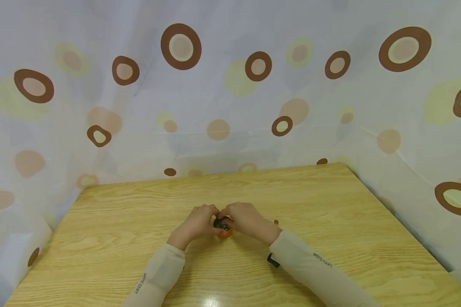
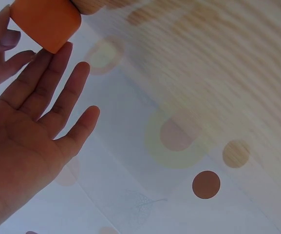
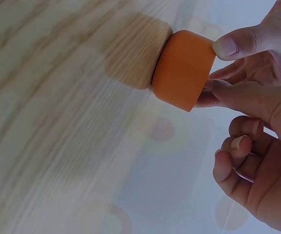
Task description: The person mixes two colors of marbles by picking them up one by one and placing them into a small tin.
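Note:
A small orange cup (image 1: pixel 226 234) with something dark (image 1: pixel 220 222) in its top stands on the wooden table between both hands. Its smooth, rounded orange wall (image 3: pixel 183 70) meets the tabletop in the right wrist view. My left hand (image 1: pixel 197 221) holds the cup from the left, thumb at the rim and long fingers (image 2: pixel 65 105) reaching along the side. From the right, my right hand (image 1: pixel 246 217) brings thumb and forefinger together at the dark top; I cannot tell which part they pinch. The right hand's other fingers (image 3: pixel 237 146) are curled beside the cup.
The light wooden table (image 1: pixel 311 196) stretches around the hands. A white curtain (image 1: pixel 215 98) with brown, peach and yellow circles hangs behind it and along both sides. A small black piece (image 1: pixel 273 260) shows beside the right sleeve.

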Motion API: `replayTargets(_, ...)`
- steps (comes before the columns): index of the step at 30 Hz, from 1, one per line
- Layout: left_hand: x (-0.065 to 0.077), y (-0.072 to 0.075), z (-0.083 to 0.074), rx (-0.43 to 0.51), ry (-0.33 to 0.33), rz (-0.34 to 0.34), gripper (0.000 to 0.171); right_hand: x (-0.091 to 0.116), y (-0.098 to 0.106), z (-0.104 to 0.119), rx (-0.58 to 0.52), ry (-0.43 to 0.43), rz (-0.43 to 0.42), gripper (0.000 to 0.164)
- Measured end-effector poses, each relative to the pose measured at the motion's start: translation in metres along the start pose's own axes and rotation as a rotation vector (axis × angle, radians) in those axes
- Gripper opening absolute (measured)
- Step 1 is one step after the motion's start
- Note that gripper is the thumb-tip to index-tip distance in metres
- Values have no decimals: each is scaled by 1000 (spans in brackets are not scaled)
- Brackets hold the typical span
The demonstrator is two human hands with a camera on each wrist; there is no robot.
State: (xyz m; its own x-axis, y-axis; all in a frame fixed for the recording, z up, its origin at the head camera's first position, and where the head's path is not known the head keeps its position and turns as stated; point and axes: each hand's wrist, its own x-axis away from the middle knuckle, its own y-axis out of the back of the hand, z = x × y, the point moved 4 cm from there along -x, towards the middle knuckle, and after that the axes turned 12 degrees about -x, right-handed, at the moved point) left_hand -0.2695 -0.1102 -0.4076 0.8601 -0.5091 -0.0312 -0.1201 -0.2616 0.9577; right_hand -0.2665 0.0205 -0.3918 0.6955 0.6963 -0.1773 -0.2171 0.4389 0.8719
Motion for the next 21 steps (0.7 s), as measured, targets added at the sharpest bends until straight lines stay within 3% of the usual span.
replayTargets(6,-2,-1,0,11,5,4,34,6,6,-5,29,-59,-4,16)
replayTargets(15,-1,-2,-1,8,19,13,40,16,15,-15,59,-57,-37,15)
replayTargets(21,-1,-1,-2,9,23,13,42,22,21,-26,78,-112,-36,15)
